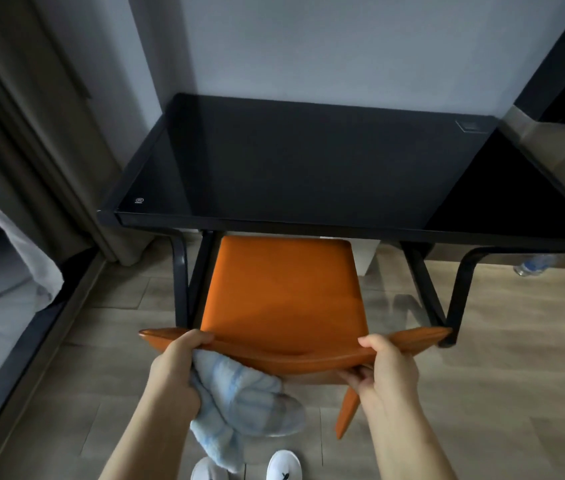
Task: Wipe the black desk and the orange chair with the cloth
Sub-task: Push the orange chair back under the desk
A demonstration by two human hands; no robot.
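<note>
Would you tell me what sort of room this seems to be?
Probably a hotel room or bedroom: a black desk with an orange chair at it and long curtains to its left.

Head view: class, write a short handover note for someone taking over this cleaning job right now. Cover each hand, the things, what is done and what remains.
Left hand: holds the cloth bunched against the orange chair's back, fingers hooked over its top edge.
Right hand: grips the same edge further right.
Chair: seat partly under the black desk.
Done: no telling whether either surface is wiped.
Left: probably wipe desk and chair; check both.
</note>
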